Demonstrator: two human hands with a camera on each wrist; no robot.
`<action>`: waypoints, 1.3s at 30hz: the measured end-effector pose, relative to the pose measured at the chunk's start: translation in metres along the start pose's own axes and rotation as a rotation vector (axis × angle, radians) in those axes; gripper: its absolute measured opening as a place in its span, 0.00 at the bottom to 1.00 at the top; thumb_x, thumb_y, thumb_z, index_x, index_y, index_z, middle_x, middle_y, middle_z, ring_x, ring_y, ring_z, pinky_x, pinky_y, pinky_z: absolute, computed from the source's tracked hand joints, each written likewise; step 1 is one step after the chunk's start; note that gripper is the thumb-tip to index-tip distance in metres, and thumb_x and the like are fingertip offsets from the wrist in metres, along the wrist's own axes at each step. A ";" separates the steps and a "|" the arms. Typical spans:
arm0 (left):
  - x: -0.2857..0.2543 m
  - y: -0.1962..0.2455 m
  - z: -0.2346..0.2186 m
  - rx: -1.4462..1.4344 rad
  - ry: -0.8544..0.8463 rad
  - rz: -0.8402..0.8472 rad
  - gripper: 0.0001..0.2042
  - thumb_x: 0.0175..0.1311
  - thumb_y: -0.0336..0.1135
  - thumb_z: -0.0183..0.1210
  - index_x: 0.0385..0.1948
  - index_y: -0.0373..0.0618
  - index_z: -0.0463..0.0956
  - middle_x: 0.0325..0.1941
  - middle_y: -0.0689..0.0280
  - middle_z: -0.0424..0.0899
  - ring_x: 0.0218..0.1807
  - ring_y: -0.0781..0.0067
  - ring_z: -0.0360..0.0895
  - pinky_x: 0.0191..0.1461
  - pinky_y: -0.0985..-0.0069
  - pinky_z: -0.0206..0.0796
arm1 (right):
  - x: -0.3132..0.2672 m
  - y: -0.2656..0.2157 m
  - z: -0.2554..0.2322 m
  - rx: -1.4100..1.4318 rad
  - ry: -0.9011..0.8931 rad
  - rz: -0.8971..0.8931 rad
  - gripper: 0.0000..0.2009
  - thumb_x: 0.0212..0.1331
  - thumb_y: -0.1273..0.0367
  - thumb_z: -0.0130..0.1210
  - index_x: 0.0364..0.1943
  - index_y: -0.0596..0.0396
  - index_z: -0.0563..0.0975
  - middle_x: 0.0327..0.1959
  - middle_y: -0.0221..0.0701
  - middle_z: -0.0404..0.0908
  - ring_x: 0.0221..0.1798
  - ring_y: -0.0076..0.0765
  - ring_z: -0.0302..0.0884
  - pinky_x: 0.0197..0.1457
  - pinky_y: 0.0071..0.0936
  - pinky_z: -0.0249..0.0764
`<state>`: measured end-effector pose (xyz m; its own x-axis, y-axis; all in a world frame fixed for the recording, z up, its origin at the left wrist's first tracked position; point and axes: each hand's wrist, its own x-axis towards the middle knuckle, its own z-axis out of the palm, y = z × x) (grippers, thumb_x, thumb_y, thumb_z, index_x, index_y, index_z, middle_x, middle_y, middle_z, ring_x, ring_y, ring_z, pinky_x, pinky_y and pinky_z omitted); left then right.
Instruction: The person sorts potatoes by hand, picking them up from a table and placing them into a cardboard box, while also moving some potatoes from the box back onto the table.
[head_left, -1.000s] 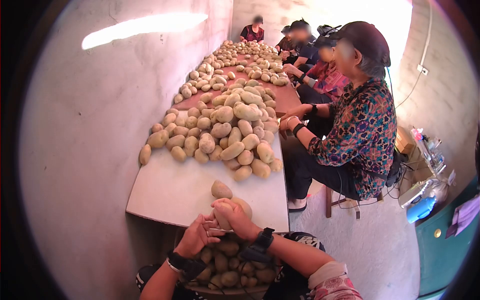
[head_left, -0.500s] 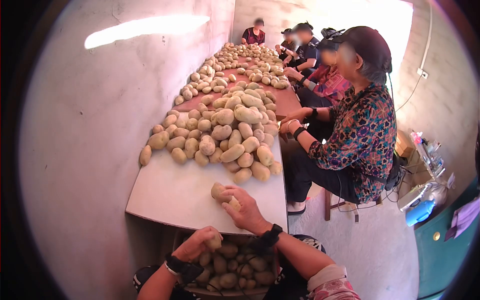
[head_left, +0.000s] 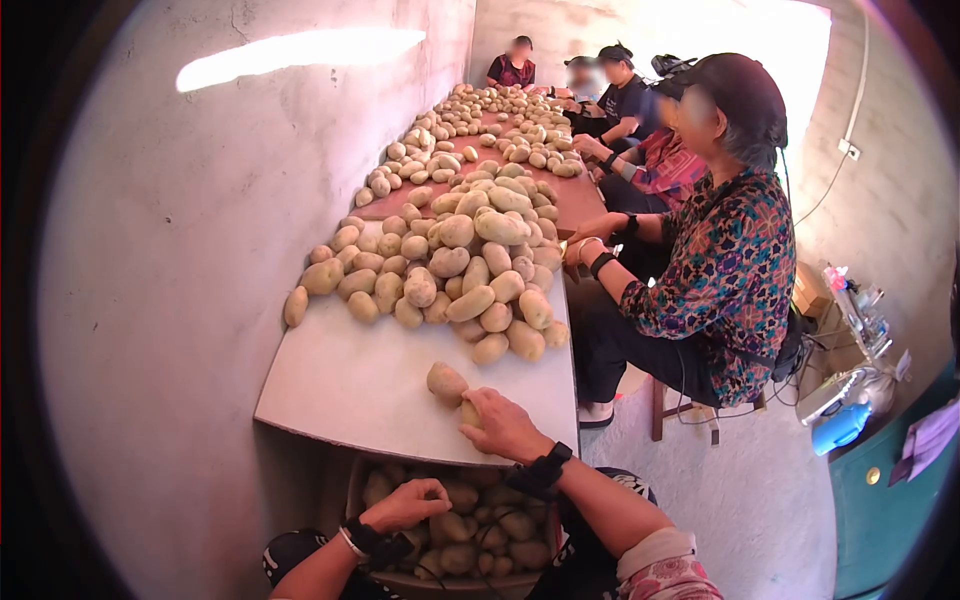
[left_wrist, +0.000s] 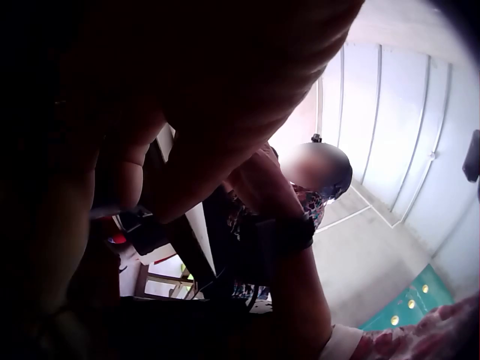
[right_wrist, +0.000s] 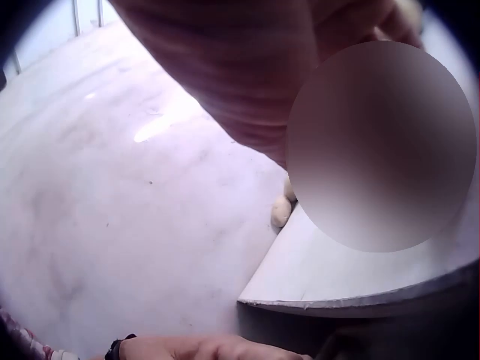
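Note:
Near the front edge of the white tabletop [head_left: 340,370], my right hand [head_left: 508,428] grips a potato [head_left: 469,413], which partly shows between thumb and fingers. Another potato [head_left: 446,381] lies just beyond it. My left hand [head_left: 408,505] hovers palm down over a container of potatoes [head_left: 458,558] below the table edge, its fingers loosely bent with no potato showing in them. In the left wrist view the left hand [left_wrist: 247,97] is dark and fills the upper part. A blurred patch hides much of the right hand [right_wrist: 240,82] in the right wrist view.
A large potato heap [head_left: 450,262] covers the table's middle, with more potatoes along the red tabletop [head_left: 400,204] behind. The wall [head_left: 180,300] borders the left side. A person in a patterned shirt [head_left: 715,240] sits close at right, others farther back.
My hands were together around a potato, then parted. The left moved down to the container with a potato and let it go; the right went onto the table and took hold of another.

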<state>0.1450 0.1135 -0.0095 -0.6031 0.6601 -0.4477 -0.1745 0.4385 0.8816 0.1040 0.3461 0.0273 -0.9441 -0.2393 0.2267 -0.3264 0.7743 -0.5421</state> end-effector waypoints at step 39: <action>-0.004 0.023 -0.032 0.037 -0.019 0.009 0.12 0.60 0.37 0.56 0.41 0.41 0.73 0.37 0.68 0.77 0.38 0.81 0.71 0.40 0.81 0.65 | 0.071 -0.012 0.025 -0.027 -0.208 -0.041 0.28 0.47 0.70 0.58 0.57 0.39 0.65 0.55 0.46 0.65 0.54 0.54 0.68 0.54 0.42 0.68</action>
<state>0.1188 0.1011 0.0170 -0.5897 0.6752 -0.4432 -0.1403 0.4548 0.8795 0.0395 0.3055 0.0300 -0.9200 -0.3847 0.0751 -0.3664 0.7760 -0.5134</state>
